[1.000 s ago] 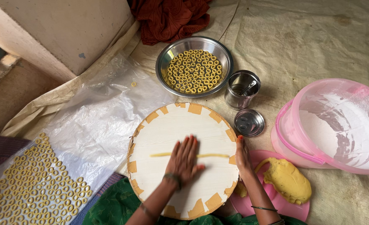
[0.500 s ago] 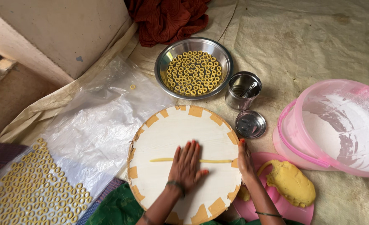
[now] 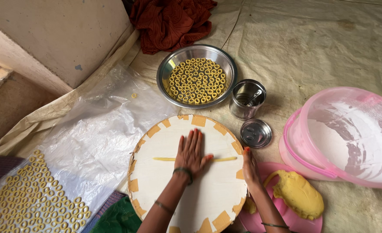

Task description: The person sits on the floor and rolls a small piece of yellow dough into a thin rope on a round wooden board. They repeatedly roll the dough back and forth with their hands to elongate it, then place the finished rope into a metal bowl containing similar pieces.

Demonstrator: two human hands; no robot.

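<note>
A round white rolling board (image 3: 186, 190) with tan patches around its rim lies on the floor sheet directly under both arms, and everything in hand happens on it. Across its middle runs a thin yellow dough rope (image 3: 165, 159), its long axis going left to right, square to the forearms that reach in from the bottom edge. The left hand (image 3: 191, 151) lies flat on the rope's middle, fingers spread and pointing away from the body, palm pressed down so that the rope shows only as two ends sticking out on either side, the left end longer than the right. The right hand (image 3: 250, 166) is off the rope, its fingers laid along the board's right rim, apparently steadying it and grasping nothing. So the left hand is on the rope, while the right is just beside its right end. Beyond the board stand a steel bowl of dough rings (image 3: 197, 81) and a small steel canister (image 3: 247, 99); a yellow dough lump (image 3: 298, 195) sits on a pink lid by the right wrist.
</note>
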